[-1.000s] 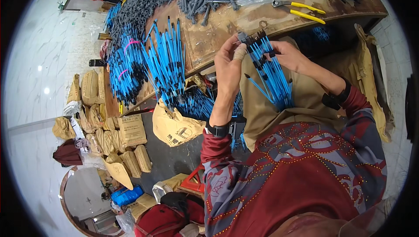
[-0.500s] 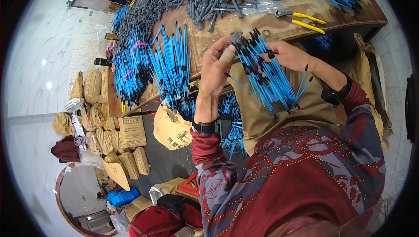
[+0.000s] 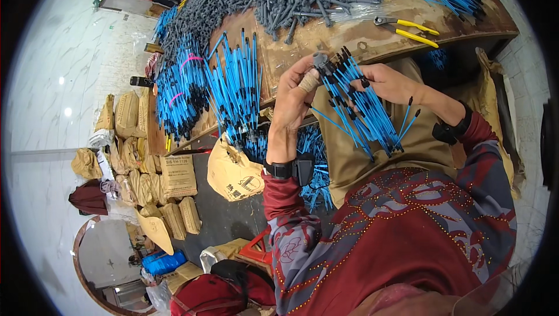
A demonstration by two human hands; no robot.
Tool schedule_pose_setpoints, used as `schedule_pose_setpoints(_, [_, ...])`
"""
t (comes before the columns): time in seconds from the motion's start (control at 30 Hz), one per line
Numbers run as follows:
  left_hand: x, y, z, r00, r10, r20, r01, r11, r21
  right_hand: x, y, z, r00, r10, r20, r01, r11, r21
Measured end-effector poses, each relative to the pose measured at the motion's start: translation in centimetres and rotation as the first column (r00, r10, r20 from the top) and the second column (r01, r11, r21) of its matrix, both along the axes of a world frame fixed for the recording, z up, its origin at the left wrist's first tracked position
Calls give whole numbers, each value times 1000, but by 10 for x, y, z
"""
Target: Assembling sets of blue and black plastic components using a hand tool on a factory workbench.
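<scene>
both hands (image 3: 294, 103) (image 3: 389, 83) hold a bundle of blue rods (image 3: 358, 106) above the workbench (image 3: 349, 36).

A worn wooden workbench (image 3: 372, 36) with a scuffed brown top runs along the far side of a workshop, its edge bending toward the rim of the view. Pale marble-patterned tiles (image 3: 52, 65) cover the floor at left, catching two small spots of reflected light. Brown paper sacks (image 3: 174, 176) lie stacked beside the bench on a darker floor patch. A round-edged mirror or glass panel (image 3: 105, 258) leans at lower left, and a red plastic stool (image 3: 256, 252) stands close by.
</scene>
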State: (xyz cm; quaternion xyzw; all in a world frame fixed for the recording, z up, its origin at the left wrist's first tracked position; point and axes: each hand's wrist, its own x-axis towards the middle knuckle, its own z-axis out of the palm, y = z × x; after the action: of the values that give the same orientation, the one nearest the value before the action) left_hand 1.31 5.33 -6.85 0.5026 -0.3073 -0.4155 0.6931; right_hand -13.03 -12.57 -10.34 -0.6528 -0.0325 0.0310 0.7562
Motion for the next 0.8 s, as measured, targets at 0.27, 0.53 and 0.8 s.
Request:
schedule_pose_setpoints(0.27, [12, 5, 4, 1000, 0, 26, 0, 1000, -3, 13, -1, 8, 999, 3, 49, 5, 989, -151])
schedule_pose_setpoints(0.53, [20, 5, 6, 998, -36, 45, 36, 999, 8, 21, -5, 4, 995, 75, 67, -67, 991, -118])
schedule_pose_setpoints(0.8, [23, 13, 11, 991, -84, 103, 80, 996, 43, 23, -3, 7, 984, 63, 168, -32, 983, -182])
